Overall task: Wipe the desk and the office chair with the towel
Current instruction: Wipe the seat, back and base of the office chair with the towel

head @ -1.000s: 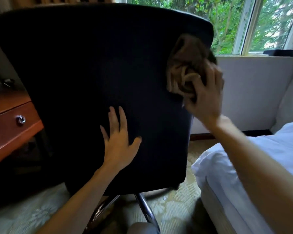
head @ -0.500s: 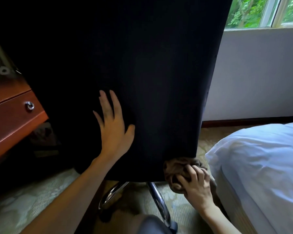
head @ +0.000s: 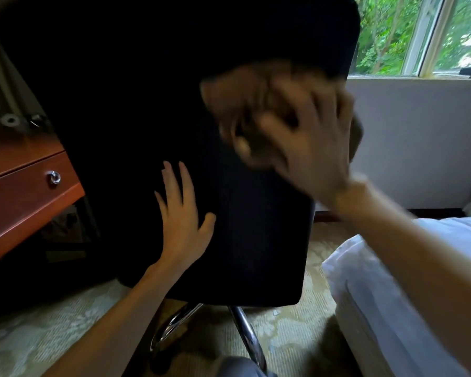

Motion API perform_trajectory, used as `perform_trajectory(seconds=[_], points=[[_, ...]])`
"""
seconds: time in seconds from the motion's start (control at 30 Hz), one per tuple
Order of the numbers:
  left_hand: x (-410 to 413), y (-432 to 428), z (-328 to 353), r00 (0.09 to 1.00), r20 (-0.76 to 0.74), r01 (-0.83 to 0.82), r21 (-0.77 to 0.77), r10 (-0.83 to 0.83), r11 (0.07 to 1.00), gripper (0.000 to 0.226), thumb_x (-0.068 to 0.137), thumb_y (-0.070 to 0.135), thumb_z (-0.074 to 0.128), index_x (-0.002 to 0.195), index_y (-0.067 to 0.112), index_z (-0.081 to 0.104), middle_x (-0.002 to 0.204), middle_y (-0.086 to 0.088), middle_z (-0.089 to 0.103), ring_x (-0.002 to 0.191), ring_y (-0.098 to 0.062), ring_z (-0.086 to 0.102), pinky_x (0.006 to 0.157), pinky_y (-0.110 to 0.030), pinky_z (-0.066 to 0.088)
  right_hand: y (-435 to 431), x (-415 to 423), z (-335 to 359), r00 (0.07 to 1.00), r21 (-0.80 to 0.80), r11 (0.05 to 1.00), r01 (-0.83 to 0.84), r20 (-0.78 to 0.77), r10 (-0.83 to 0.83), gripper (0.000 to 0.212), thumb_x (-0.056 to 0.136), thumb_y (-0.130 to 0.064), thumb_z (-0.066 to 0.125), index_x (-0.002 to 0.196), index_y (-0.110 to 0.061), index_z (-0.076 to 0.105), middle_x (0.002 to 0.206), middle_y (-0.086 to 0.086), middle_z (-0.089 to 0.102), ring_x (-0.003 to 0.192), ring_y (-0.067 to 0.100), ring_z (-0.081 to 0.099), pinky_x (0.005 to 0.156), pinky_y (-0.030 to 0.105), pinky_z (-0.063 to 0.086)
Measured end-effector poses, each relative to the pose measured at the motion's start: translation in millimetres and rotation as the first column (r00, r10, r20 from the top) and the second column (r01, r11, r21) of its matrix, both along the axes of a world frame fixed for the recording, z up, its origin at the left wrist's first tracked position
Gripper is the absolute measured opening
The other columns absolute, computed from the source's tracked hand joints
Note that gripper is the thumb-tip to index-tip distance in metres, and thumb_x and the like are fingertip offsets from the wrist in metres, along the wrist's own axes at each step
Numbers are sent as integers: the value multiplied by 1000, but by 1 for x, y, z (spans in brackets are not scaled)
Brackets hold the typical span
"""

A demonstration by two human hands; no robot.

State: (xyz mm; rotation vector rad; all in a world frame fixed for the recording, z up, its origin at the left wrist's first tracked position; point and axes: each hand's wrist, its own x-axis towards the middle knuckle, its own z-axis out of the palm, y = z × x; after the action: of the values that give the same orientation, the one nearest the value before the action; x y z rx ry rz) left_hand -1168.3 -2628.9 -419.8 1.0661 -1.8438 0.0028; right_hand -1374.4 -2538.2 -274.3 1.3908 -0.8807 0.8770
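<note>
Risen: towel [head: 229,91] now at upper right of chair [head: 256,240], up from its bottom edge. Glossy wooden counter [head: 25,191] at left. Left hand [head: 182,221] lies flat, fingers spread, on the chair's smooth black back. Right hand [head: 310,153], blurred, clutches the crumpled brown towel.

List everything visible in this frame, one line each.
office chair: 1, black, centre, backrest facing the camera
towel: 1, brown, bunched on the backrest's upper right, blurred
desk: 1, reddish wood, left edge
drawer knob: 1, silver, on the desk's drawer front
chair legs: 2 visible, chrome, below the backrest
carpet: 1, pale green patterned, floor
bed: 1, white, lower right
window: 1, white frame, upper right, green trees outside
left hand: 1, flat against the backrest's middle, fingers straight
right hand: 1, blurred, gripping the towel against the backrest
</note>
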Motion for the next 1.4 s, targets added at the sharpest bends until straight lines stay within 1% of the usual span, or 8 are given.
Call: perform_trajectory(seconds=[0.17,0.3,0.4,0.53,0.7,0.93,1.13,1.4], points=[[17,-8,-7,1000,1,16,-23,-16,1000,108,89,16,65,163,28,-13,170,3,-24,157,-16,-21,124,-47,-7,-16,31,72,976,-81,977,197,110,-188,35,81,-26,63,115,-26,68,129,14,68,118,41,61,92,54,46],[20,-9,-12,997,-76,23,36,-20,999,108,91,10,67,164,30,-11,168,7,-29,155,-14,-24,128,-54,1,-29,27,-34,987,149,982,119,87,-133,37,75,-29,79,112,-24,76,133,17,66,119,34,39,98,63,42],[21,-10,-14,994,-83,68,49,-64,996,111,91,3,66,163,31,-13,167,6,-32,154,-16,-27,127,-55,-1,-34,24,-145,990,348,931,110,46,-134,24,72,-33,80,96,-31,81,126,10,69,109,31,45,93,50,39],[14,-7,-16,997,-59,51,71,-47,996,120,89,-3,64,156,40,-26,166,3,-35,153,-18,-31,124,-43,-12,-27,22,-272,979,620,758,203,-142,-146,25,75,-35,57,85,-38,80,113,1,75,103,29,46,84,50,46],[10,-7,-16,999,-48,24,62,-21,998,122,88,-3,64,154,40,-29,166,0,-35,153,-19,-32,125,-46,-12,-5,16,-330,928,751,555,358,-352,-123,32,55,-42,88,85,-39,78,112,-4,73,107,27,49,90,42,32],[0,-6,-15,987,-158,45,47,-37,998,99,92,14,51,161,31,-18,168,-4,-29,154,-20,-30,124,-44,-17,-7,33,-146,997,402,915,-28,73,-2,22,72,-28,83,94,-27,79,128,9,67,114,33,47,98,51,34],[-10,2,-12,949,-313,75,71,-49,995,74,103,32,37,165,26,-4,171,-1,-21,155,-12,-24,127,-44,-12,-17,51,14,983,-22,999,-24,183,27,22,96,-38,66,107,-22,76,129,15,68,121,29,40,99,54,42],[7,11,-5,908,-413,84,24,-67,996,59,104,23,42,161,29,26,172,3,7,157,-7,0,128,-54,2,-43,53,-77,984,247,967,69,146,-107,28,80,-32,80,107,-27,76,133,13,66,117,32,41,96,50,35]])
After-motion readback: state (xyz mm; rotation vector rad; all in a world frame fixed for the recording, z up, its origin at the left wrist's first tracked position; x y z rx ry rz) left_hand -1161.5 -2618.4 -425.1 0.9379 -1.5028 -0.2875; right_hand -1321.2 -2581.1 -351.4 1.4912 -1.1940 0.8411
